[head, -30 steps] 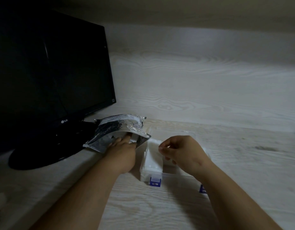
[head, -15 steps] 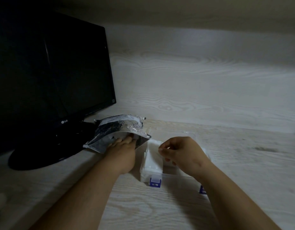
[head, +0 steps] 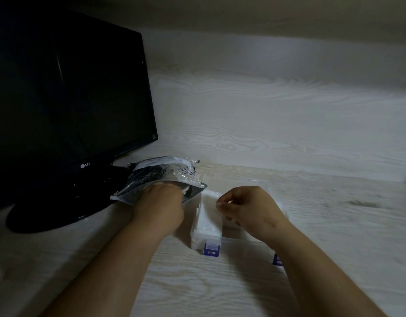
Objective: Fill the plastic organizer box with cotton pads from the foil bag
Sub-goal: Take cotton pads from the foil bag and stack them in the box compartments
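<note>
Where the pale wood-grain desk point(head: 220, 284) meets the upright back panel point(head: 277, 124), working room is bounded on the left by a black flat-screen monitor point(head: 67, 99), whose round base the crinkled silver foil bag point(head: 161, 177) touches. Open desk surface lies to the right of the clear plastic organizer box point(head: 234, 242) and toward the viewer. The bag lies on the desk just left of the box, its open mouth facing the viewer and the box corner. The box sits with its long axis left to right and its two blue latches point(head: 212, 248) on the near side; white cotton pads point(head: 209, 216) are stacked in its left compartment. The left hand point(head: 161, 208) reaches forward with its fingers inside the bag's mouth; whether they grasp a pad cannot be told. The right hand point(head: 251, 211) hovers over the middle of the box, fingers curled inward and thumb tip close to the forefinger, with nothing visible between them.
</note>
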{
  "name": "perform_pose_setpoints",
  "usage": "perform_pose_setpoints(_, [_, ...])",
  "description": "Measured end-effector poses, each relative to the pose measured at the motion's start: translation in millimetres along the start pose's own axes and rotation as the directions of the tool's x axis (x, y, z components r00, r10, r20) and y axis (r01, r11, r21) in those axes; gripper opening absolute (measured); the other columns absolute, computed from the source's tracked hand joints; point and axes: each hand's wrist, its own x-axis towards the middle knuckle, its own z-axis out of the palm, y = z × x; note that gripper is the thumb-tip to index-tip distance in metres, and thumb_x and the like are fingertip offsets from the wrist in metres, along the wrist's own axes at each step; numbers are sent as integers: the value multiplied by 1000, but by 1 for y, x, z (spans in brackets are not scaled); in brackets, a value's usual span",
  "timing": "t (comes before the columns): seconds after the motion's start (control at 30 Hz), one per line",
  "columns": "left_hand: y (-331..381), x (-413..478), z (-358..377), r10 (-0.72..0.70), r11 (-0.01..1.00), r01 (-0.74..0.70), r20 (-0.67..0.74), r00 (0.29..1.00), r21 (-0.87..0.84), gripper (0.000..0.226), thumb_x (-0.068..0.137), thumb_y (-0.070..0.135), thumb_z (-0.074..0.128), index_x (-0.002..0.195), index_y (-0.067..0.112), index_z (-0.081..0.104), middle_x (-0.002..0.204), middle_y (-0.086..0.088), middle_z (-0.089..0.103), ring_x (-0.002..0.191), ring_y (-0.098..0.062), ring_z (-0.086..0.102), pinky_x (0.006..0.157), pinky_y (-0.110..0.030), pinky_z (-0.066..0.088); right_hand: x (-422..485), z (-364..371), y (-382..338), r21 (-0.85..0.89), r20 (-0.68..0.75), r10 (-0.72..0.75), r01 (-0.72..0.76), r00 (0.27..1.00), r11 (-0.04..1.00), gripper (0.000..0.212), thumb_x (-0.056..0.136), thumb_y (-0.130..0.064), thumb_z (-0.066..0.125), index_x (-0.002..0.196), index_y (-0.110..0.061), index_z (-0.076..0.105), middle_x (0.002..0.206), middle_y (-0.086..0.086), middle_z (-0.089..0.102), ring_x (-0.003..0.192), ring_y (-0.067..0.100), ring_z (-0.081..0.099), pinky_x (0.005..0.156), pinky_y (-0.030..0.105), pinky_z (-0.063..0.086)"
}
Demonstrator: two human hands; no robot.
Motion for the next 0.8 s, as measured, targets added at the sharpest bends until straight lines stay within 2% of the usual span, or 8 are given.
perform_pose_setpoints(0.07, [2, 0, -5, 4, 1000, -3, -38, 999, 18, 31, 82, 21, 58, 108, 24, 73, 107, 0, 70, 104, -21, 63, 90, -31, 51, 0, 0, 0, 4, 1, 3, -3, 1000, 1000, 7, 87, -18, 71, 82, -15, 75, 55, -9, 63, 43, -3, 56, 47, 10, 42])
perform_pose_setpoints(0.2, [3, -4, -14, -25, 991, -3, -201, 979, -137, 20, 78, 9, 64, 90, 23, 74, 98, 2, 71, 97, -26, 61, 81, -32, 47, 0, 0, 0, -10, 3, -2, 2, 1000, 1000, 7, 87, -19, 71, 81, -17, 75, 59, -7, 66, 46, -3, 56, 48, 10, 43])
perform_pose_setpoints(0.3, [3, -7, -17, -47, 967, -26, -281, 958, -252, 25, 70, -1, 65, 73, 23, 59, 80, 1, 64, 81, -28, 57, 66, -32, 40, 1, 0, 1, -36, -6, -12, 12, 1000, 999, 9, 87, -21, 70, 79, -21, 75, 59, -7, 67, 48, -3, 58, 51, 11, 45])
perform_pose_setpoints(0.37, [5, -9, -20, -102, 943, -2, -296, 950, -332, 27, 77, 1, 62, 78, 24, 48, 83, 4, 55, 79, -23, 52, 65, -30, 36, 0, 0, 1, -32, -11, -12, 11, 1000, 999, 9, 87, -21, 70, 79, -21, 74, 59, -7, 66, 46, -3, 56, 49, 11, 43])
perform_pose_setpoints(0.47, [8, -8, -22, -180, 887, 25, -297, 938, -461, 22, 87, 5, 57, 86, 22, 43, 89, 5, 49, 82, -21, 50, 66, -32, 37, 1, 0, 0, -42, -23, -16, 15, 1000, 999, 9, 87, -22, 70, 79, -21, 74, 62, -7, 67, 46, -3, 54, 51, 13, 46])
perform_pose_setpoints(0.6, [11, -6, -24, -293, 732, 0, -315, 903, -681, 20, 87, 6, 63, 87, 22, 51, 84, 10, 56, 83, -16, 58, 68, -34, 49, 3, -1, 1, -37, -99, -48, 45, 994, 998, 11, 86, -23, 70, 76, -25, 74, 67, -10, 69, 56, -1, 58, 61, 20, 50])
perform_pose_setpoints(0.7, [14, -4, -27, -306, 570, -7, -220, 926, -822, 29, 85, 5, 68, 83, 32, 57, 88, 13, 63, 85, -8, 62, 71, -26, 51, 3, -3, 1, -2, -186, -84, 85, 979, 996, 8, 86, -22, 70, 79, -24, 70, 73, -9, 70, 64, 1, 60, 64, 21, 48])
perform_pose_setpoints(0.8, [21, -3, -26, -242, 412, 22, -86, 966, -911, 31, 84, -1, 68, 82, 30, 63, 86, 7, 67, 80, -7, 64, 63, -19, 53, 4, -4, 1, 70, -213, -102, 120, 972, 990, 9, 86, -20, 70, 82, -19, 63, 77, -4, 70, 65, 8, 60, 69, 31, 51])
